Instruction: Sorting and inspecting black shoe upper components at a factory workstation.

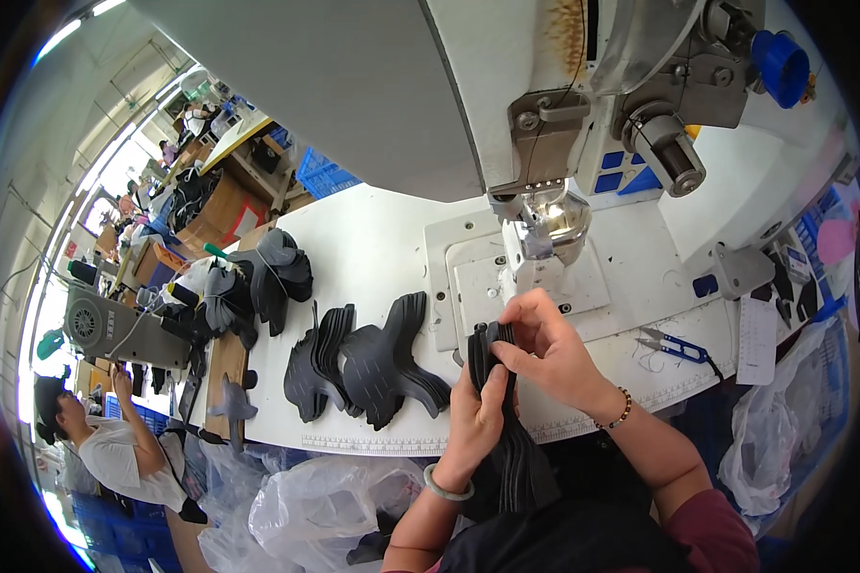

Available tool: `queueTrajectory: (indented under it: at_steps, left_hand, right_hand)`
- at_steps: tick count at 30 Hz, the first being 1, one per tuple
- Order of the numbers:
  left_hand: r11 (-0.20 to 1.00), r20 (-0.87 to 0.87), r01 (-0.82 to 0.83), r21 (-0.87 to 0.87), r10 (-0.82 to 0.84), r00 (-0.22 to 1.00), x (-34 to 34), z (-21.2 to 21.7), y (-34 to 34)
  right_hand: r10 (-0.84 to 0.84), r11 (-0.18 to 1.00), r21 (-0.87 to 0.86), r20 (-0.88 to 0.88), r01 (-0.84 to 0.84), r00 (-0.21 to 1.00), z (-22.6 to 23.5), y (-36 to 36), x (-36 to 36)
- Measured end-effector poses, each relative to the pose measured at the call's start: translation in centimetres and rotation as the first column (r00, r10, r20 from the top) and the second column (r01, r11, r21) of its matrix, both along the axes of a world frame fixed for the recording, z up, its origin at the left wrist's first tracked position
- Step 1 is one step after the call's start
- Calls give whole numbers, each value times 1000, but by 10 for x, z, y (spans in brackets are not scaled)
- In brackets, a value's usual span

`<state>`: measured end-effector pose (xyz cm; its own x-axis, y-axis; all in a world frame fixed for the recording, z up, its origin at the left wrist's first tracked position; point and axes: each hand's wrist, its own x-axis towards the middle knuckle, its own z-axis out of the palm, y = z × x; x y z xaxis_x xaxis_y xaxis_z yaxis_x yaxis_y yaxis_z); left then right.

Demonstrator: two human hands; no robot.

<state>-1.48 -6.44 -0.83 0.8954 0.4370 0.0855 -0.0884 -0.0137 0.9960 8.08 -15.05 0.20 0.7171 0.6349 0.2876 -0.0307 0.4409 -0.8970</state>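
Black pieces of soft, thin stuff are being held up in a bunch [495, 358] right at the front edge of the white table [373, 239], just below the needle part of the big sewing machine [545, 115]. The left hand [476, 413] is gripping the bunch from underneath, with the fingers wrapped tight around it. The right hand [543, 346] is pinching the top of the same bunch, thumb on one side and fingers on the other, as if it is picking one piece out. So both grips are closed on the bunch.

I am judging that the sewing is only just starting, or is between two pieces. Nothing is lying under the needle right now, and the little flat plate there is bare. A lot is waiting: one pile of dark cut shapes [392, 368] is sitting on the table to the left, another pile [320, 363] is lying beside it, and a grey heap [272, 272] is resting further back.

The bunch is looking floppy and flat, like many thin layers stacked together. Its lower end is hanging down off the table toward the person's lap. The pieces are looking curvy, with long tails.

Small blue snips [677, 348] are lying on the table to the right, well apart from the hands.
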Motion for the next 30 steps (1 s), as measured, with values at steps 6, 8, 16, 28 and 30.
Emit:
queueTrajectory:
  at_steps: [6, 8, 16, 28, 30]
  left_hand:
    - [997, -22, 28, -71, -30, 999, -1, 2, 1]
    - [997, -21, 18, -75, -20, 1000, 0, 2, 0]
    - [981, -25, 64, -182, -70, 997, -2, 0, 2]
    - [987, -52, 24, -162, -33, 998, 3, 9, -6]
    - [977, -44, -42, -207, 34, 998, 5, 1, 0]
  right_hand:
    - [35, 993, -120, 231, -7, 972, -7, -6, 7]
    - [45, 989, -148, 215, -13, 976, -4, -8, 5]
    - [58, 992, -112, 44, -53, 997, -8, -7, 0]
    - [95, 995, -8, -126, -97, 987, 0, -18, 1]
    - [115, 991, -65, -11, -115, 993, -5, -26, -2]
